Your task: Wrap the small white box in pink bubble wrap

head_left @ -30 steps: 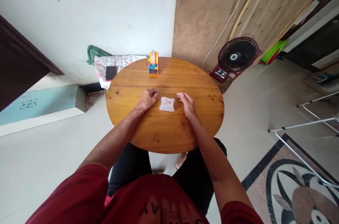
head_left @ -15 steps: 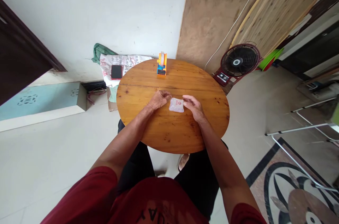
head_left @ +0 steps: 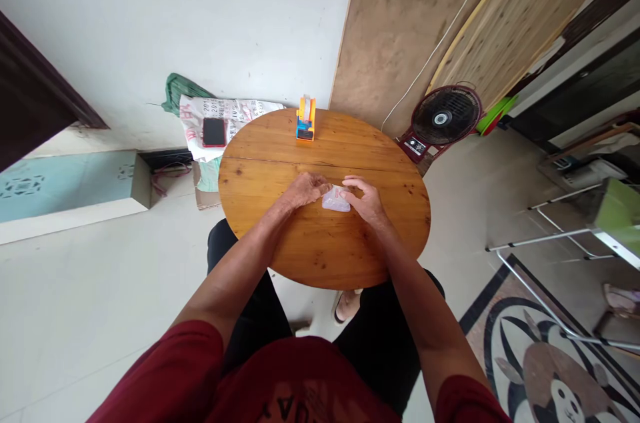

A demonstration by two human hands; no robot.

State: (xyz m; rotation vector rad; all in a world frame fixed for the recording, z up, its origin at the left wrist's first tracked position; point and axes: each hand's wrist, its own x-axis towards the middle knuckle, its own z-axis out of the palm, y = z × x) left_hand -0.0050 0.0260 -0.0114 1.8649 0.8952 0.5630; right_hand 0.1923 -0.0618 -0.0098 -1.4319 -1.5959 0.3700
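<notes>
A small clear plastic packet [head_left: 335, 199] with a red print lies in the middle of a round wooden table [head_left: 320, 249]. My left hand [head_left: 306, 188] has its fingers curled, and the fingertips pinch the packet's left edge. From the other side, my right hand [head_left: 366, 199] grips the packet's right edge with bent fingers. Both hands rest on the tabletop. An orange and blue tape dispenser [head_left: 305, 119] stands at the far edge of the table, well away from both hands.
A red phone [head_left: 214, 131] lies on a printed sack [head_left: 235, 113] behind the table at the left. A floor fan [head_left: 443, 120] stands at the back right by leaning wooden boards. A metal rack [head_left: 560, 236] is at the right.
Both hands have closed in from either side of the packet and now hold its edges. The camera has shifted a little.
</notes>
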